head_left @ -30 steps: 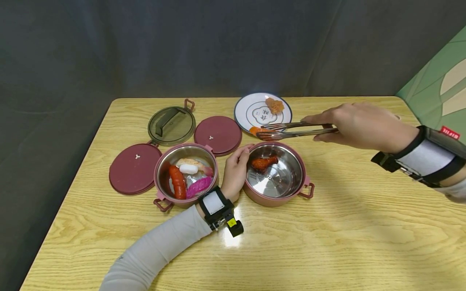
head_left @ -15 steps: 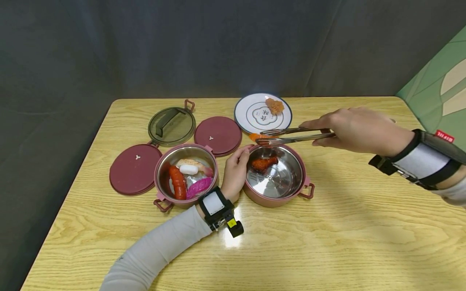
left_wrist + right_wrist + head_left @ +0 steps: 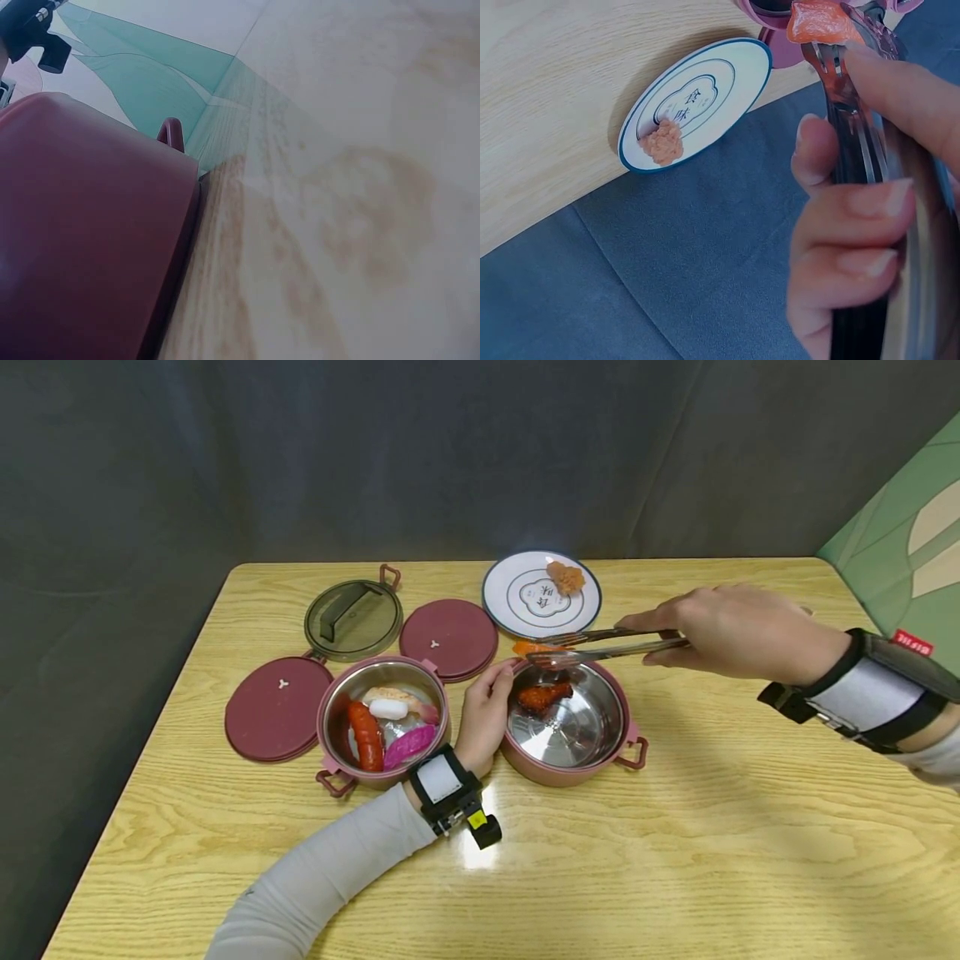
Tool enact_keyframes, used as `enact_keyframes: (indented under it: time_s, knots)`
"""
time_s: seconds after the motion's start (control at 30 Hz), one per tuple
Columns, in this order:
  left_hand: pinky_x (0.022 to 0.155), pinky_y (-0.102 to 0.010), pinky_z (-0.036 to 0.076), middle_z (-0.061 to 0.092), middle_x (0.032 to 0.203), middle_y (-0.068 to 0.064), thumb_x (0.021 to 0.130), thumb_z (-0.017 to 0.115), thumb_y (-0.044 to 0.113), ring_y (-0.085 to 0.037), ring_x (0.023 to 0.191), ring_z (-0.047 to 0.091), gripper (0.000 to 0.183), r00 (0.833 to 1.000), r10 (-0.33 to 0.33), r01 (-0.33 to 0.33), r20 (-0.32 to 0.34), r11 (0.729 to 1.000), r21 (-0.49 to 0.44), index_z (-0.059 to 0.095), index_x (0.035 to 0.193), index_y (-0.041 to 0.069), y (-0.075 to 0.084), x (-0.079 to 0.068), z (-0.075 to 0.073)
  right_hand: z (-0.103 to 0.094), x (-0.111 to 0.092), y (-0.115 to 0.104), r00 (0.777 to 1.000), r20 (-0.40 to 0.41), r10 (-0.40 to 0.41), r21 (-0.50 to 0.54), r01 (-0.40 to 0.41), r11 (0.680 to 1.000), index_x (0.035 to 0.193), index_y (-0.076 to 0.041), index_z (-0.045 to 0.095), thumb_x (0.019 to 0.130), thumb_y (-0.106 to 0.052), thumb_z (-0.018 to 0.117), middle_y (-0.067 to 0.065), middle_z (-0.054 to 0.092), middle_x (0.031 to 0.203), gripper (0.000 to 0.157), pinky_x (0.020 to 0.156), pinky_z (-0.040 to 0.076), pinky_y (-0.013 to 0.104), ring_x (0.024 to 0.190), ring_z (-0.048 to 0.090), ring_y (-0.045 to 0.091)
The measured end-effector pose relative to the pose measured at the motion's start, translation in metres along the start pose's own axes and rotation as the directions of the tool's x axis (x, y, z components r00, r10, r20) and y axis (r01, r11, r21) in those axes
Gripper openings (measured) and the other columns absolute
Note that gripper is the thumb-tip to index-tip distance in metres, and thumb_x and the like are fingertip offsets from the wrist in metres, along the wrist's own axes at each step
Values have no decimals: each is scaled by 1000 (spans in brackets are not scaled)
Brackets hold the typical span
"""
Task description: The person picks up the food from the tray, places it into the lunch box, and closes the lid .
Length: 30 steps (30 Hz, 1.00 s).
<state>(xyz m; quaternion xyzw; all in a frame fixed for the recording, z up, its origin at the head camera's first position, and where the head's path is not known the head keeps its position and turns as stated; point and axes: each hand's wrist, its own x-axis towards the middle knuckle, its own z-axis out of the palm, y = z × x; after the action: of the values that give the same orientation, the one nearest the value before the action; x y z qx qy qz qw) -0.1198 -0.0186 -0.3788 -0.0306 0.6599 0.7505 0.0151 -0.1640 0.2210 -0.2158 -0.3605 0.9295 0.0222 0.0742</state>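
In the head view my right hand (image 3: 727,631) grips metal tongs (image 3: 637,648) with fork-like tips. Between those tips is an orange piece of food (image 3: 821,22), streaked like salmon in the right wrist view. The tips are over the far-left rim of the right pink pot (image 3: 581,739), a steel-lined one with a brown drumstick (image 3: 545,697) inside. My left hand (image 3: 483,718) holds this pot at its left side, thumb near the rim; the handle there is hidden. The left wrist view shows mostly the pot's outer wall (image 3: 82,232).
A second pink pot (image 3: 381,673) holds a sausage (image 3: 365,735), a shrimp-like piece, a white piece and a purple piece. Behind are a plate (image 3: 510,593) with a fried lump (image 3: 566,578), two maroon lids (image 3: 450,635) (image 3: 273,710) and a clear brown lid (image 3: 375,631).
The tongs have lifted the orange piece off the plate's near edge and drawn it slightly toward the right pot. The right hand moved slightly nearer; the left hand stayed still.
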Motion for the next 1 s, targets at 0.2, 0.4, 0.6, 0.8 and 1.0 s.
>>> enact_keyframes:
  time_s: [0.2,0.4,0.6,0.8,1.0]
  knots:
    - [110,-35,38,55,136,-16,105,42,17,-23,130,48,37,1000,-2,2,-2,1000,4,55,133,-2,0,0,0,1,-1,0,999,28,15,12,-15,1000,130,-21,64,84,-21,77,-2,72,97,48,40,36,25,51,47,3]
    - [110,-34,39,56,135,-17,104,42,17,-24,129,49,36,1000,1,0,-14,1000,19,56,132,-2,2,0,1,0,-3,-1,1000,28,14,13,-14,1000,129,-22,64,83,-22,78,-5,71,90,48,43,40,25,54,49,3]
    - [109,-32,39,57,135,-15,105,42,17,-23,129,50,36,1000,-1,1,-11,1000,21,57,132,-2,2,0,1,3,-2,-3,994,103,34,12,-36,999,130,-19,64,84,-28,76,-8,66,78,48,43,40,26,52,47,4]
    - [109,-31,39,57,135,-15,105,40,16,-22,129,50,37,1000,17,-16,13,1000,-6,55,133,-3,0,1,0,7,-1,-4,989,143,25,10,-27,1000,129,-21,64,83,-30,77,-8,66,78,49,42,36,25,53,46,5]
    - [109,-30,39,58,134,-14,105,41,18,-21,129,50,37,1000,10,-10,16,1000,-6,56,133,-2,-1,0,0,10,-2,-4,986,163,15,15,-17,1000,128,-23,65,82,-31,78,-8,67,79,49,43,38,24,51,45,5]
